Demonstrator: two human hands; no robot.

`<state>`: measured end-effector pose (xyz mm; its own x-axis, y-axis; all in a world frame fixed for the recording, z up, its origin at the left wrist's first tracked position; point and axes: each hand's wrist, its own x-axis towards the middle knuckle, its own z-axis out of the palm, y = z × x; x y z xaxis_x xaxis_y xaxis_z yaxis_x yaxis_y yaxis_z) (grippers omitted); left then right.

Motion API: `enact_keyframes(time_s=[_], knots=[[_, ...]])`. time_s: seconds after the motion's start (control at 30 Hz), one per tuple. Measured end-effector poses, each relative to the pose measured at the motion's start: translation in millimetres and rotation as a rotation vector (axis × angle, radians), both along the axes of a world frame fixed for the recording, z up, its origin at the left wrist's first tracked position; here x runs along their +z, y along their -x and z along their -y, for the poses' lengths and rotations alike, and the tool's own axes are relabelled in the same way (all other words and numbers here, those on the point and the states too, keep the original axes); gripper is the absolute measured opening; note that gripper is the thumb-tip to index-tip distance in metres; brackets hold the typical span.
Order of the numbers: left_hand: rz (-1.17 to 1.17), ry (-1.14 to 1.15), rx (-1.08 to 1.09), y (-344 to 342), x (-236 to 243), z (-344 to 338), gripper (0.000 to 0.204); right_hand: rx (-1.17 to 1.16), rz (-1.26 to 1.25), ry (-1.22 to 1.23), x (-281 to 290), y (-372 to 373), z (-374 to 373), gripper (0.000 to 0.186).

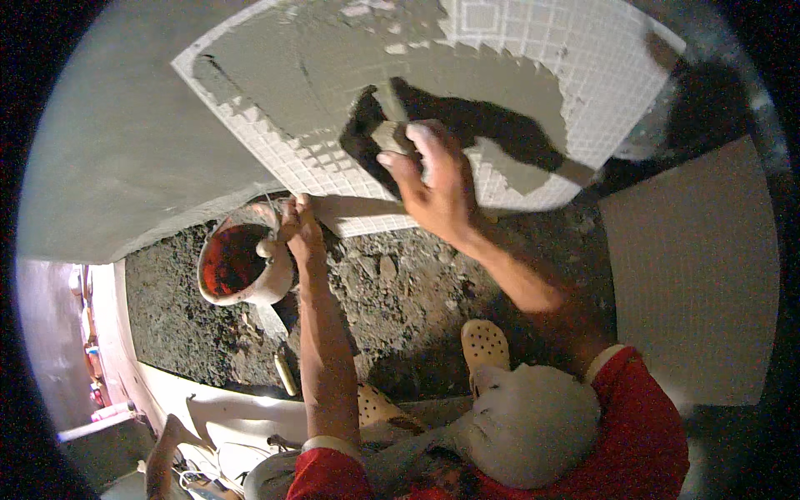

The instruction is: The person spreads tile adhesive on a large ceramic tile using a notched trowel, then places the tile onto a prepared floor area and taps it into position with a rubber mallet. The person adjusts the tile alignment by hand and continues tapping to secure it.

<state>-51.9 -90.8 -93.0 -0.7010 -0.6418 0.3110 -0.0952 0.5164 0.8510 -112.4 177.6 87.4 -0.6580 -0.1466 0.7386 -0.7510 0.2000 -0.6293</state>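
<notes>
A large tile leans in front of me with its gridded back showing, and grey mortar covers much of it. My right hand is closed around a small mortar-smeared tool, its pale thin part against the coat; it looks like a scraper, seen nearly edge-on. Its dark shadow falls across the mortar. My left hand grips the tile's lower edge near the left corner, beside the bucket. A rounded knob shows at the bucket's rim; what it belongs to is unclear.
Rough soil and rubble lie below the tile. A pale-handled tool rests by the bucket. Another ribbed tile stands at the right, and a grey plastered wall rises at the left. My yellow clog is near the rubble.
</notes>
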Motion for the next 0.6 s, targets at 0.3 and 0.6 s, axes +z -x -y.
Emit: enact_keyframes(time_s=[0.3, 0.6], knots=[[-0.026, -0.333, -0.036, -2.7, 24.8, -15.6, 0.049, -0.395, -0.681, -0.718, 117.0, 67.0, -100.8, 0.042], [-0.075, -0.289, -0.039, -2.9, 24.5, -15.5, 0.051, -0.179, -0.521, -0.862, 21.6, 29.1, -71.8, 0.042]])
